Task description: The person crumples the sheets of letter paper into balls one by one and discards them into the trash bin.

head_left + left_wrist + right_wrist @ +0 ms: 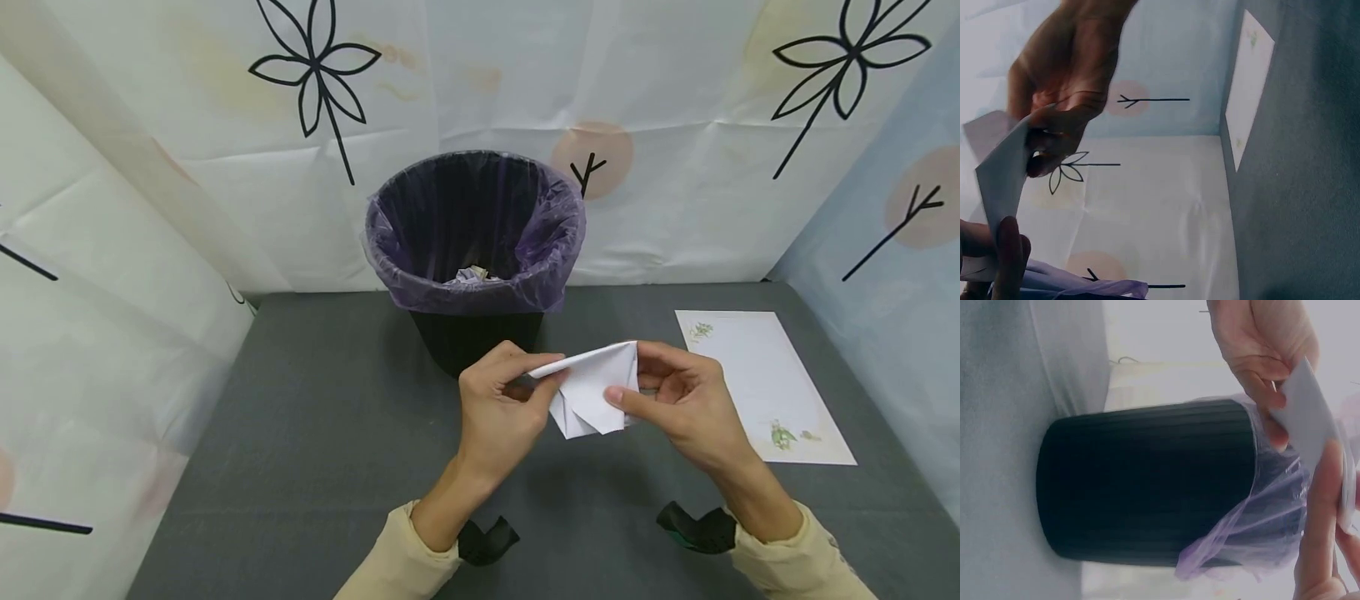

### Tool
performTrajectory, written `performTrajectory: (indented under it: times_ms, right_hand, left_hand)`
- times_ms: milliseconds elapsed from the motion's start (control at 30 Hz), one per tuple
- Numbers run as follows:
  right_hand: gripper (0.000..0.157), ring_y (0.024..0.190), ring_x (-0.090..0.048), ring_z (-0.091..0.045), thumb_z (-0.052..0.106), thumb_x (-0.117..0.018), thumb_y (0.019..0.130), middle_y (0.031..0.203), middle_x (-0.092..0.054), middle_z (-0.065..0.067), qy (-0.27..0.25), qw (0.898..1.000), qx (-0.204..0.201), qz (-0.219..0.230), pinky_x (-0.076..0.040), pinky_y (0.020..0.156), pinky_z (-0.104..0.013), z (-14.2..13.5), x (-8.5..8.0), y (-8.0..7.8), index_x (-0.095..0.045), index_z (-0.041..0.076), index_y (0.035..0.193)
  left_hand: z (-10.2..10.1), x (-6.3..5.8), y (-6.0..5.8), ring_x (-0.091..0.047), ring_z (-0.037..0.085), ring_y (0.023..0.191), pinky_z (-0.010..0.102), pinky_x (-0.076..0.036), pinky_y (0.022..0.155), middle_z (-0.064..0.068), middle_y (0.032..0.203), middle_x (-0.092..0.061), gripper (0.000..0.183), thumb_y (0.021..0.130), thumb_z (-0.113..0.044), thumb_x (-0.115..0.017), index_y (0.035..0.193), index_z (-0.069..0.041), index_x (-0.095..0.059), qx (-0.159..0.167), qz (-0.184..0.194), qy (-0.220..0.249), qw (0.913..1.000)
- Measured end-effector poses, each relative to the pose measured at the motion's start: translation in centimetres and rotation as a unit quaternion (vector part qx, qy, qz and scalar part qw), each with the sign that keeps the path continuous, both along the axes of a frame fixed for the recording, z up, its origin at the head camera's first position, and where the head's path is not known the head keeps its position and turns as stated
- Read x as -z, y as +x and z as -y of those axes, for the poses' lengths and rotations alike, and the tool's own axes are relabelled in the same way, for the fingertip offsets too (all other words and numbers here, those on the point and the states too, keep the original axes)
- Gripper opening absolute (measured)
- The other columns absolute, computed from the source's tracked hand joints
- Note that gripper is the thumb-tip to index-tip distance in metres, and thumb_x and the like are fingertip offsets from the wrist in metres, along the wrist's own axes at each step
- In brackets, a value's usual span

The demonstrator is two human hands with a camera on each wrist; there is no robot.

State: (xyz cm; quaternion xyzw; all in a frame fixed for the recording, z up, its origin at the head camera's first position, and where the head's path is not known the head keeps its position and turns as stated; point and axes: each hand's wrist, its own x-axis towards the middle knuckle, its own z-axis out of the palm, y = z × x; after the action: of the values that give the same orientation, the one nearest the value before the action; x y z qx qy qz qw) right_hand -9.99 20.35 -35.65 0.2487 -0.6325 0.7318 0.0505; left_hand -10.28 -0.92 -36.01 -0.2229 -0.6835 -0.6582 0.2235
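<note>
A folded piece of white paper (596,387) is held up between both hands, in front of the bin and above the table. My left hand (498,408) pinches its left corner between thumb and fingers. On the other side, my right hand (686,404) grips the right edge, thumb on the near face and fingers behind. Several creases and a loose flap show on the lower part. In the left wrist view the folded paper (1007,169) appears edge-on, and in the right wrist view the paper (1307,415) spans both hands.
A black bin (476,333) with a purple plastic liner (558,242) stands at the back of the grey table (315,450). Crumpled scraps (472,275) lie inside it. A flat printed sheet (757,383) lies on the right. Patterned cloth walls (480,83) enclose the table.
</note>
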Motion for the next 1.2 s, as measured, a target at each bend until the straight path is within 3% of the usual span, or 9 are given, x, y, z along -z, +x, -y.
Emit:
performTrajectory:
  times_ms: [133, 300, 367, 467, 667, 833, 967, 1067, 1200]
  right_hand:
    - [0.042, 0.081, -0.073, -0.024, -0.033, -0.062, 0.077, 0.099, -0.071, -0.018, -0.049, 0.999, 0.007, 0.008, -0.060, 0.060, -0.033, 0.2, -0.1, 0.1, -0.067, -0.017, 0.115]
    - [0.041, 0.090, -0.073, -0.027, -0.034, -0.058, 0.080, 0.105, -0.069, -0.021, -0.113, 0.993, -0.005, 0.017, -0.060, 0.067, -0.032, 0.3, -0.5, 0.0, -0.064, -0.020, 0.119]
    - [0.041, 0.092, -0.073, -0.027, -0.033, -0.057, 0.082, 0.108, -0.068, -0.022, -0.125, 0.992, -0.008, 0.028, -0.060, 0.068, -0.032, 0.2, -0.5, -0.1, -0.062, -0.021, 0.121]
    - [0.037, 0.090, -0.072, -0.025, -0.032, -0.056, 0.084, 0.107, -0.067, -0.020, -0.136, 0.989, -0.020, 0.044, -0.059, 0.062, -0.030, 0.2, -0.4, 0.0, -0.065, -0.019, 0.117]
    - [0.020, 0.075, -0.068, -0.020, -0.023, -0.061, 0.089, 0.099, -0.064, -0.011, -0.120, 0.990, -0.056, 0.045, -0.056, 0.050, -0.025, 0.5, -0.7, 0.3, -0.071, -0.008, 0.098]
    - [0.011, 0.066, -0.070, -0.022, -0.020, -0.065, 0.088, 0.092, -0.061, -0.010, -0.065, 0.998, 0.001, -0.003, -0.054, 0.047, -0.027, 1.1, -1.2, 1.1, -0.070, -0.011, 0.092]
    - [0.020, 0.061, -0.069, -0.021, -0.030, -0.061, 0.082, 0.089, -0.058, -0.012, -0.042, 0.997, 0.034, -0.053, -0.055, 0.047, -0.028, 2.0, -1.4, 1.7, -0.070, -0.014, 0.090]
    - [0.025, 0.060, -0.069, -0.021, -0.033, -0.057, 0.081, 0.090, -0.057, -0.014, -0.038, 0.995, 0.021, -0.087, -0.057, 0.051, -0.029, 2.3, -1.6, 1.9, -0.069, -0.016, 0.095]
    - [0.031, 0.071, -0.071, -0.024, -0.031, -0.052, 0.085, 0.100, -0.057, -0.018, -0.040, 0.994, -0.040, -0.089, -0.060, 0.061, -0.033, 2.0, -1.7, 1.8, -0.062, -0.023, 0.114]
  left_hand:
    - [-0.2, 0.1, 0.1, -0.070, 0.018, 0.081, 0.028, -0.060, 0.065, 0.012, 0.094, -0.068, 0.028, 0.082, 0.008, -0.079, 0.109, 0.004, -0.075, 0.016, -0.055, -0.018, 0.9982]
    - [0.0, -0.1, -0.1, -0.066, 0.032, 0.109, 0.036, -0.059, 0.084, 0.024, 0.126, -0.062, 0.099, 0.060, 0.013, -0.093, 0.146, 0.009, -0.044, 0.105, -0.111, -0.016, 0.9881]
    - [0.1, -0.1, -0.2, -0.063, 0.035, 0.115, 0.039, -0.058, 0.088, 0.027, 0.132, -0.057, 0.115, 0.053, 0.014, -0.095, 0.151, 0.009, -0.035, 0.121, -0.131, -0.019, 0.9838]
    - [0.1, -0.1, -0.5, -0.064, 0.034, 0.113, 0.037, -0.059, 0.085, 0.027, 0.130, -0.059, 0.107, 0.058, 0.014, -0.093, 0.150, 0.009, -0.038, 0.103, -0.166, -0.038, 0.9799]
    - [0.0, -0.2, -0.6, -0.067, 0.025, 0.091, 0.027, -0.057, 0.075, 0.019, 0.111, -0.067, 0.081, 0.069, 0.006, -0.090, 0.141, 0.009, -0.051, 0.017, -0.215, -0.080, 0.9732]
    - [-0.3, -0.4, -0.4, -0.065, 0.021, 0.076, 0.023, -0.056, 0.069, 0.013, 0.093, -0.066, 0.069, 0.069, 0.006, -0.090, 0.131, 0.009, -0.060, -0.032, -0.210, -0.072, 0.9745]
    - [-0.4, -0.6, -0.4, -0.065, 0.020, 0.071, 0.024, -0.056, 0.064, 0.012, 0.084, -0.067, 0.050, 0.071, 0.009, -0.088, 0.117, 0.008, -0.068, -0.059, -0.197, -0.049, 0.9775]
    - [-0.3, -0.8, -0.5, -0.064, 0.019, 0.068, 0.026, -0.055, 0.061, 0.011, 0.081, -0.068, 0.037, 0.074, 0.009, -0.086, 0.109, 0.006, -0.071, -0.075, -0.186, -0.035, 0.9791]
    - [0.1, -1.2, -0.8, -0.064, 0.019, 0.068, 0.028, -0.055, 0.062, 0.010, 0.079, -0.068, 0.031, 0.075, 0.006, -0.086, 0.104, 0.004, -0.073, -0.085, -0.178, -0.020, 0.9800]
